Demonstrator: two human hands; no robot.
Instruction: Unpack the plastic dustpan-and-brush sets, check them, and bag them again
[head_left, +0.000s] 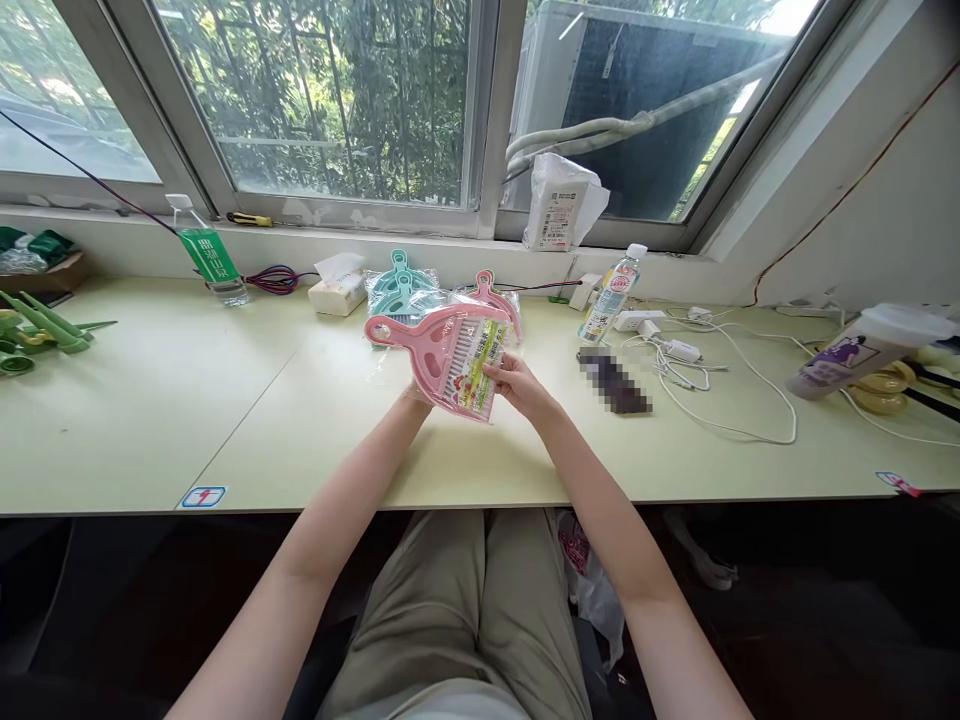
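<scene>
Above the table I hold a pink dustpan and brush set (pixel 435 355) in clear plastic, tilted, with its handle to the left. A yellow-green printed label lies over the white bristles. My right hand (pixel 519 386) pinches the set's right edge, thumb on the label. My left hand (pixel 421 396) supports it from behind on the lower left, with most of its fingers hidden. Just beyond lie teal dustpan sets (pixel 401 285) and another pink dustpan set (pixel 491 290), both in clear wrapping and partly covered by the held one.
Left on the table (pixel 300 450) are a green-labelled bottle (pixel 210 255), coiled wire (pixel 274 280) and tissues (pixel 337 285). Rightward are another bottle (pixel 615 290), a blurred-out dark object (pixel 615 382), white cables (pixel 750 435) and a lidded cup (pixel 862 350). A wrapped packet (pixel 559 210) stands by the window.
</scene>
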